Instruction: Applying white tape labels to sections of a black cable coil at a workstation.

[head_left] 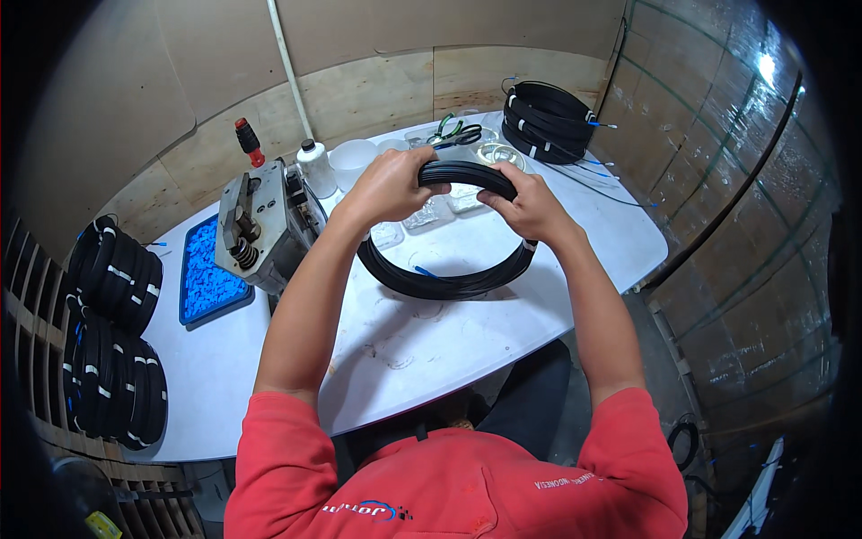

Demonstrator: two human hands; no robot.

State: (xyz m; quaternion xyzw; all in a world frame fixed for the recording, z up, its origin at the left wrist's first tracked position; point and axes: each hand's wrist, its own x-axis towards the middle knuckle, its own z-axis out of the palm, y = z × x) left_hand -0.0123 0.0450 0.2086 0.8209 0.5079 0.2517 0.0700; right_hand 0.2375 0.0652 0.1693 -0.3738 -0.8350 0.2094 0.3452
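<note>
Gripping: both bare hands close on one black cable coil, held upright above the white table.
Left hand: the left hand wraps over the coil's top left arc, fingers curled shut round the bundled strands.
Right hand: the right hand clamps the top right arc, thumb and fingers pinched on the coil where a pale band crosses it.
Coil: its lower loop hangs just over the tabletop, in front of the person's chest; whether it touches the surface cannot be told.
Behind the coil: clear plastic bags lie on the table, partly hidden by the loop and the hands.
Left of the hands: a grey metal machine with a spring stands close beside the left forearm, a white bottle just behind it.
Further left: a blue tray of small blue pieces sits beside the machine; stacked black coils with white ties crowd the table's left edge.
Far end: another stack of black coils rests at the back right corner, with green-handled scissors and a tape roll nearby.
Backdrop: plywood walls enclose the table.
Foreground: red sleeves fill the lower edge.
</note>
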